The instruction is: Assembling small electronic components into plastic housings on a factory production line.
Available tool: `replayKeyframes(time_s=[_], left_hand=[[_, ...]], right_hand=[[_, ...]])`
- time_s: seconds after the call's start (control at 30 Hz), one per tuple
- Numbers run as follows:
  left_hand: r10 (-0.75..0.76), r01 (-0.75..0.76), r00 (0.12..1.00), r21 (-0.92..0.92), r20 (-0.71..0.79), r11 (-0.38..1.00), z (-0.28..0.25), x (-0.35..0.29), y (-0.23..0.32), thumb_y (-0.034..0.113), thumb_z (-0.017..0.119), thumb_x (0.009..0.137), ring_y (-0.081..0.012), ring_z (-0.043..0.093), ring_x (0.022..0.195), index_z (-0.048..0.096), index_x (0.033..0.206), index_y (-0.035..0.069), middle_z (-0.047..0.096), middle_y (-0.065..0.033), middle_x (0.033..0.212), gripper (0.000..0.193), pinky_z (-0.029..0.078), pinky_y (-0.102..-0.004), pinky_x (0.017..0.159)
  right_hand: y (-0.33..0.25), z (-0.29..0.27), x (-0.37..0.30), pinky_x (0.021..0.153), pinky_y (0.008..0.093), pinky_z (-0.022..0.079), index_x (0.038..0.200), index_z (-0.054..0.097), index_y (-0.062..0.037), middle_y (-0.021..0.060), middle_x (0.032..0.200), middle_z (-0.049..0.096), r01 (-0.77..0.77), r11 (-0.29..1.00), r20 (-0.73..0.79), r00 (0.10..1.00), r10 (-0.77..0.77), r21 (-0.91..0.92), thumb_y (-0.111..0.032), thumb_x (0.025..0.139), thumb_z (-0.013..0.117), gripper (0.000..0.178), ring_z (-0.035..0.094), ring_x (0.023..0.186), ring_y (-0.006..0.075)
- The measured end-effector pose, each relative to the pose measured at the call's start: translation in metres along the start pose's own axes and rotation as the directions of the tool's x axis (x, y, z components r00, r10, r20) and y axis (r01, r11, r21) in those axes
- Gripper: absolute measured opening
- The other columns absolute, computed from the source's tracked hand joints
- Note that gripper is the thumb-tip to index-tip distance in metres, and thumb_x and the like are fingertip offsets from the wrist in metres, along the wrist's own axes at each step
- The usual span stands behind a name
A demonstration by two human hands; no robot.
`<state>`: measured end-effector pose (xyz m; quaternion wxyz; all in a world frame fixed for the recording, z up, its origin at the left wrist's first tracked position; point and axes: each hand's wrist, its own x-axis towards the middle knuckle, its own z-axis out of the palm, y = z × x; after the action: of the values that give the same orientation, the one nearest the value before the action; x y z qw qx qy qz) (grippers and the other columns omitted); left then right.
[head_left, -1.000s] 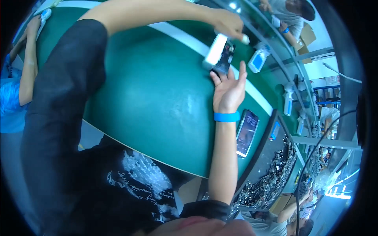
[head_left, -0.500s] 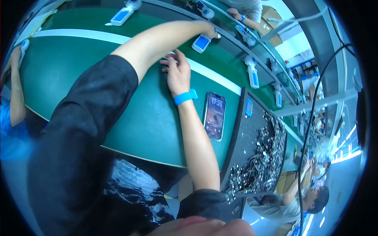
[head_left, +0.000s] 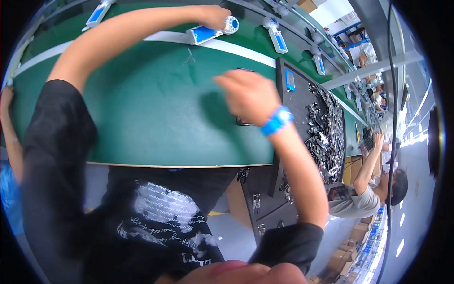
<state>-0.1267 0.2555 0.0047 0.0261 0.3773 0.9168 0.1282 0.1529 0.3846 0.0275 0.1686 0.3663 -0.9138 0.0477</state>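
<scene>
My left hand [head_left: 215, 17] is closed round a white handheld device [head_left: 204, 34] with a round head and a blue panel. The device lies tilted over the white stripe [head_left: 163, 37], at the far side of the green table. Nearer and to the right, my right hand [head_left: 250, 94], with a blue wristband, is above a phone [head_left: 246, 122] and covers most of it. Motion smears its fingers, so their grip cannot be made out.
A black tray [head_left: 282, 142] heaped with small metal parts stands to the right, with a small blue item [head_left: 289, 80] in it. More white-and-blue devices [head_left: 275, 37] lie on the strip beyond the stripe. Co-workers are at the left edge and to the right. A black cable [head_left: 390, 94] hangs at right.
My left hand has brought the device nearer and leftward, to the white stripe. My right hand has moved right, from the bare tabletop to over the phone. The view has shifted too.
</scene>
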Motion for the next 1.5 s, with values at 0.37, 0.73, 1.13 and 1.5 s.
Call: replayKeyframes(time_s=[0.37, 0.73, 1.13, 1.5], left_hand=[[0.061, -0.122, 0.975, -0.284, -0.214, 0.951, 0.005, -0.198, -0.023, 0.029, 0.06, 0.091, -0.0309, 0.071, 0.084, 0.061, 0.13, 0.005, 0.072, -0.0176, 0.099, 0.045, 0.057, -0.0401, 0.076], [0.088, -0.184, 0.981, -0.711, -0.17, 0.679, 0.008, -0.24, -0.035, 0.021, 0.07, 0.086, -0.0115, 0.064, 0.072, 0.074, 0.103, 0.003, 0.069, -0.0073, 0.08, 0.025, 0.052, -0.0289, 0.065], [-0.019, -0.308, 0.941, -0.882, -0.337, 0.356, 0.015, -0.237, -0.054, 0.01, 0.073, 0.09, -0.0127, 0.067, 0.09, 0.072, 0.104, -0.001, 0.073, -0.0074, 0.096, 0.018, 0.054, -0.0279, 0.084], [-0.096, -0.187, 0.971, -0.942, -0.221, 0.278, -0.014, -0.272, -0.018, 0.01, 0.073, 0.089, -0.007, 0.062, 0.077, 0.07, 0.102, 0.0, 0.07, -0.0036, 0.089, 0.017, 0.049, -0.023, 0.067]], right_hand=[[0.173, -0.082, -0.19, 0.093, 0.0485, 0.052, 0.121, 0.059, -0.0056, 0.0195, 0.124, 0.058, -0.4, 0.714, 0.457, 0.566, 0.686, -0.575, -0.003, 0.086, 0.062, 0.034, 0.061, 0.109, 0.0425], [-0.013, -0.03, -0.002, 0.061, 0.0213, 0.043, 0.143, 0.051, 0.0001, 0.0096, 0.106, 0.073, -0.595, 0.751, 0.139, 0.801, 0.582, 0.288, 0.0, 0.094, 0.049, 0.049, 0.049, 0.068, 0.0055], [-0.075, 0.089, 0.116, 0.072, 0.028, 0.051, 0.147, 0.041, 0.0045, 0.0098, 0.106, 0.064, -0.011, 0.518, -0.361, 0.704, 0.611, 0.855, -0.009, 0.102, 0.042, 0.047, 0.06, 0.086, 0.0136], [-0.089, 0.081, 0.121, 0.07, 0.0258, 0.051, 0.155, 0.028, 0.0011, 0.0081, 0.102, 0.06, -0.162, 0.243, -0.062, 0.701, 0.71, 0.956, -0.019, 0.105, 0.04, 0.055, 0.057, 0.083, 0.012]])
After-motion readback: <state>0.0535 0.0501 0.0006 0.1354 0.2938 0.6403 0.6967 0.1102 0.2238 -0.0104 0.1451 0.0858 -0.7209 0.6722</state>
